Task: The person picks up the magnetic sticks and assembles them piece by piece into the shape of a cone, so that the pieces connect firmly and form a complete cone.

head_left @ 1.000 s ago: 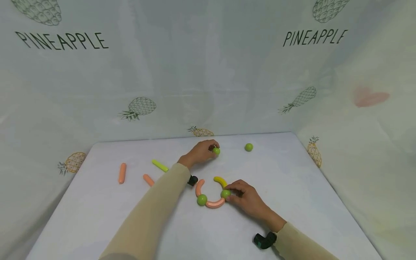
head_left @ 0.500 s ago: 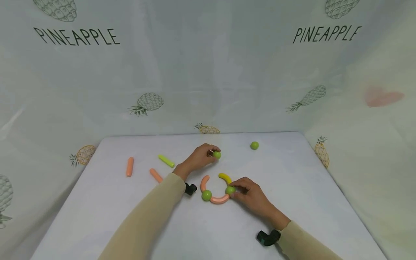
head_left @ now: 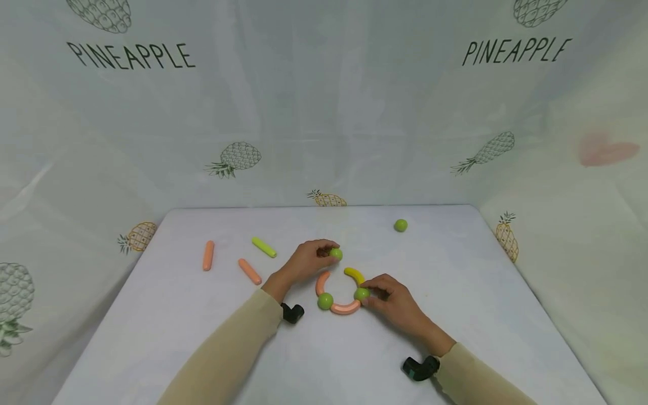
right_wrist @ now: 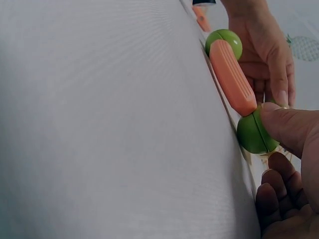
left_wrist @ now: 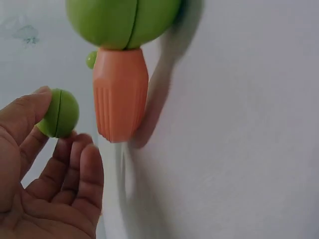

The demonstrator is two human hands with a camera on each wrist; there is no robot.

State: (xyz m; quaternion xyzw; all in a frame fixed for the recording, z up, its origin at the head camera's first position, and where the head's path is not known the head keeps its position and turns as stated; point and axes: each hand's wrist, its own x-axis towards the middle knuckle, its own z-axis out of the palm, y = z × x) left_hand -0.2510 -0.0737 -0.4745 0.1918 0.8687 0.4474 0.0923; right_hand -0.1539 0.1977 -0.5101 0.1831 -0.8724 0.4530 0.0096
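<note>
My left hand [head_left: 309,261] pinches a green ball [left_wrist: 62,113] between thumb and fingers, held just beyond the far gap of a partial ring on the table. This ring is made of two curved orange rods [head_left: 346,308], a curved yellow rod [head_left: 354,274] and green balls at the joints. At the ring's right side, my right hand [head_left: 397,302] grips another green ball [right_wrist: 255,133] with thumb and fingertips; an orange rod meets that ball in the right wrist view. The ring's left joint is a green ball [head_left: 325,301].
Two straight orange rods [head_left: 208,256] and a yellow-green rod [head_left: 264,247] lie on the left of the white table [head_left: 152,315]. One more green ball [head_left: 400,225] sits near the back edge. A pineapple-print curtain [head_left: 324,112] hangs behind.
My left hand has brought its green ball nearer, toward the far gap of the ring. The right hand keeps its grip. The head view has turned, so the whole scene sits further right.
</note>
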